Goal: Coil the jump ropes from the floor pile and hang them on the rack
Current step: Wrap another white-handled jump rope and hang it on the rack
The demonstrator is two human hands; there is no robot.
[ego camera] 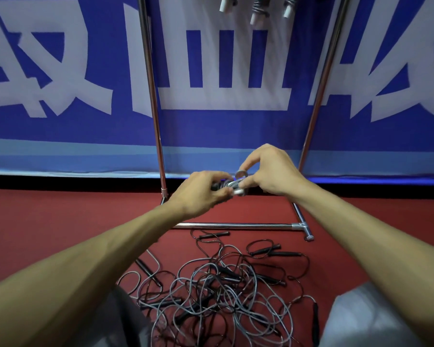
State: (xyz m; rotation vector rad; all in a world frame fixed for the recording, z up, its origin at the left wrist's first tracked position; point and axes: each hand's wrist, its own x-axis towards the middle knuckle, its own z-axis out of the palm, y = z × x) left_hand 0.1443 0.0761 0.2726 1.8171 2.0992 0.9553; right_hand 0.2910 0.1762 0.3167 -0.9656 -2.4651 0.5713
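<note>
Tension seems the thing to mind: the left hand (pixel 206 189) clenches the small coiled grey jump rope with pale handles (pixel 232 184), held up in front of the chrome tube rack (pixel 156 108), while the right hand (pixel 271 171) pinches a loop of its cord; I'd draw that loop snug round the bundle so it won't spring loose when hung. The bundle looks tight and glossy; beneath it the tangled pile of grey and black ropes (pixel 218 291) sprawls on the red floor (pixel 60 234); coiled ropes (pixel 258 8) hang above.
</note>
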